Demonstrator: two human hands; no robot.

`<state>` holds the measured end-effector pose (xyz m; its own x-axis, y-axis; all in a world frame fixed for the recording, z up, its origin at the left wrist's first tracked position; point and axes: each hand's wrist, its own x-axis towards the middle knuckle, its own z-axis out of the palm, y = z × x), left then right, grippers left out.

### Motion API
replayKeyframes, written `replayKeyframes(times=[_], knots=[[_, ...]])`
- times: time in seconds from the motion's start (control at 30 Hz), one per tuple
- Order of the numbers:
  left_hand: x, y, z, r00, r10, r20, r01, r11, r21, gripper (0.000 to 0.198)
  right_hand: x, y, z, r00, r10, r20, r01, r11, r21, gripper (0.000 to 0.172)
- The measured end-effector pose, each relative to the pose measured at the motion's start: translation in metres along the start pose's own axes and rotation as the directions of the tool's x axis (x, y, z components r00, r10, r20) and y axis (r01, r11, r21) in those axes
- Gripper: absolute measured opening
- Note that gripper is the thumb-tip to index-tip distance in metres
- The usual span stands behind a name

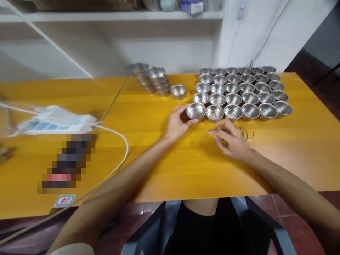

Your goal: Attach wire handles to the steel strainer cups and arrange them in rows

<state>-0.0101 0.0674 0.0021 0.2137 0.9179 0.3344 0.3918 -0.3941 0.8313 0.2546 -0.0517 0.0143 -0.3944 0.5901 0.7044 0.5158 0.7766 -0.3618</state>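
My left hand point(178, 122) has its thumb and fingers around the left side of a perforated metal cup point(196, 112), the front-left one of several rows of such cups. Just in front of the rows, my right hand point(230, 139) hovers over the table with thumb and fingertips close together; whether something thin is between them is too small to tell. A few thin curved dark pieces point(244, 133) lie on the table beyond the right hand's knuckles. Further back on the left stand stacked metal cups point(159, 80) and one single cup point(178, 92).
On the left of the yellow table point(164, 177) are a white power strip point(60, 120), a pixelated dark object point(67, 163) and a white cable point(126, 141) curving toward the front edge. A white shelf point(111, 16) runs along the back.
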Motion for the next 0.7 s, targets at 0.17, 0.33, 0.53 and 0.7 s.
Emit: replayKeyframes(times=[0.17, 0.33, 0.53, 0.7], knots=[[0.0, -0.004, -0.003, 1.0, 0.015, 0.023, -0.018, 0.99, 0.137, 0.067, -0.002, -0.003, -0.001, 0.996, 0.015, 0.086, -0.013, 1.0, -0.023, 0.032], [0.0, -0.002, 0.0, 0.998, 0.002, 0.066, -0.009, 0.994, 0.111, 0.075, 0.0, -0.011, -0.003, 0.985, -0.102, 0.139, 0.112, 0.991, -0.067, 0.027], [-0.002, -0.002, 0.003, 0.999, -0.032, 0.024, 0.029, 0.995, 0.092, 0.09, 0.002, -0.013, -0.002, 0.976, -0.134, 0.171, 0.15, 0.985, -0.084, 0.027], [0.002, -0.004, 0.006, 0.999, -0.042, 0.017, 0.041, 0.994, 0.102, 0.091, 0.0, -0.011, 0.001, 0.974, -0.138, 0.18, 0.155, 0.984, -0.084, 0.026]])
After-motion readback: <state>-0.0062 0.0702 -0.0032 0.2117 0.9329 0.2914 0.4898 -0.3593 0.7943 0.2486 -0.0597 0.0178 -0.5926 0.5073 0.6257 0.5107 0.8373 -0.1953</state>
